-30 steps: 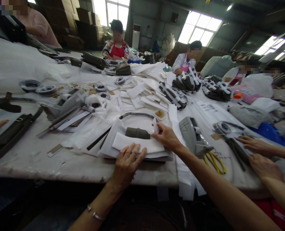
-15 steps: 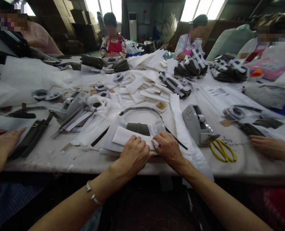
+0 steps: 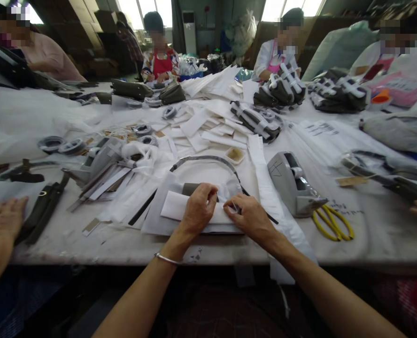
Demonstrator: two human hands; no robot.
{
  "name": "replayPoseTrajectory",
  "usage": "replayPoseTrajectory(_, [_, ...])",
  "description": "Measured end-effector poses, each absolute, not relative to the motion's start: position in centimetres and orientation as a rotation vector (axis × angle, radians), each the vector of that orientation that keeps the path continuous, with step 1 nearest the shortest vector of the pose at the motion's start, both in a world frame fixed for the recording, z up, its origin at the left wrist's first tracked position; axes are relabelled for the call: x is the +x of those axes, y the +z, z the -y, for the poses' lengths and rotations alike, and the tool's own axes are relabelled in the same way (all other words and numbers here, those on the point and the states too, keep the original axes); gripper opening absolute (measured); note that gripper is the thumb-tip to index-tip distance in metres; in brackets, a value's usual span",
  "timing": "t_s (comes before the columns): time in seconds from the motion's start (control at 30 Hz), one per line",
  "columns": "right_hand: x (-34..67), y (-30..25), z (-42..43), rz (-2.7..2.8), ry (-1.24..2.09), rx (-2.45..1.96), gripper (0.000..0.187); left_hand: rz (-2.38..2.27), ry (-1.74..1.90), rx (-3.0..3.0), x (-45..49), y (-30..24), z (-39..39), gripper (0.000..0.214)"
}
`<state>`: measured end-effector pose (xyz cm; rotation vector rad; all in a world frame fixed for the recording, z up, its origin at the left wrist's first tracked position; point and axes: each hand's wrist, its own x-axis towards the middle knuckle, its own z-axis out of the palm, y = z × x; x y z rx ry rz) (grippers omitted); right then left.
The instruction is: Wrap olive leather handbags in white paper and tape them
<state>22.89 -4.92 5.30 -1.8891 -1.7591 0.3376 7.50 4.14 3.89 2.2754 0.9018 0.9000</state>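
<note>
In front of me on the table lies a dark green bag (image 3: 190, 188), mostly covered by thin white foam sheet (image 3: 155, 220), its wrapped handle (image 3: 204, 158) arched behind it. A folded white foam strip (image 3: 173, 204) lies across the bag. My left hand (image 3: 199, 206) is over this strip, fingers curled into a pinch; what is in them is hidden. Just to its right, my right hand (image 3: 249, 216) is also pinched at the strip's right part. A small shiny bit shows at its fingertips, too small to name.
A grey tape dispenser (image 3: 289, 183) and yellow-handled scissors (image 3: 331, 223) stand to the right. Another dispenser (image 3: 99, 157) is at left among loose strips. White foam pieces (image 3: 201, 122) pile up behind. Co-workers' hands (image 3: 4, 220) are at both sides; more people sit opposite.
My left hand has risen off the foam strip, turning from a flat press to a pinch. The right hand's fingers have drawn together. The view has shifted slightly.
</note>
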Motion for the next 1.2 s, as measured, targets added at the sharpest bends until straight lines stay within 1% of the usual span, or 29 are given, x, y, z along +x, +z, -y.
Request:
replayPoseTrajectory(0.03, [23.3,5.9,4.9,1.746,0.415,-1.854,0.014,-0.861,0.888,2.408,7.5,3.8,-4.1,0.016])
replayPoseTrajectory(0.1, [24.0,7.4,4.8,1.731,0.534,-1.780,0.013,-0.758,0.749,2.617,7.7,3.8,-4.0,0.027])
replayPoseTrajectory(0.13, [24.4,8.1,4.6,1.735,0.603,-1.749,0.012,-0.723,0.675,2.676,7.8,3.8,-4.0,0.028])
replayPoseTrajectory(0.2, [25.0,9.5,3.8,1.754,0.763,-1.692,0.014,-0.697,0.601,2.727,7.8,3.8,-4.1,0.024])
replayPoseTrajectory(0.27, [25.4,10.4,2.0,1.746,0.821,-1.668,0.020,-0.677,0.589,2.740,7.7,3.6,-4.2,0.021])
replayPoseTrajectory(0.37, [25.4,10.0,-2.0,1.814,0.582,-1.769,0.024,-0.647,0.605,2.721,7.7,3.5,-4.2,0.021])
replayPoseTrajectory(0.43, [25.2,8.9,-4.4,2.007,0.444,-1.949,0.026,-0.659,0.607,2.702,7.7,3.5,-4.2,0.020])
replayPoseTrajectory(0.5, [24.9,7.5,-5.7,2.163,0.377,-2.118,0.030,-0.680,0.592,2.689,7.7,3.5,-4.1,0.017])
replayPoseTrajectory(0.63, [24.8,5.5,-5.4,2.174,0.272,-2.247,0.032,-0.694,0.584,2.677,7.8,3.3,-4.1,0.015])
replayPoseTrajectory(0.8, [25.1,5.1,-4.9,2.098,0.201,-2.297,0.031,-0.694,0.631,2.643,7.8,3.3,-4.2,0.014])
replayPoseTrajectory(0.87, [25.7,5.4,-4.8,2.117,0.264,-2.248,0.028,-0.661,0.739,2.626,7.8,3.4,-4.2,0.013])
replayPoseTrajectory(0.97, [26.9,6.5,-3.0,2.019,0.398,-2.036,0.023,-0.553,0.913,2.581,7.6,3.4,-4.0,0.014])
replayPoseTrajectory(1.1, [27.6,9.0,2.5,1.840,0.597,-1.663,0.027,-0.456,0.912,2.541,7.3,3.4,-3.8,0.018])
replayPoseTrajectory(1.13, [27.5,9.5,4.0,1.861,0.644,-1.600,0.031,-0.463,0.903,2.542,7.2,3.4,-3.7,0.017])
replayPoseTrajectory(1.2, [26.9,10.1,6.5,1.957,0.680,-1.515,0.055,-0.494,0.875,2.568,7.2,3.3,-3.6,0.016])
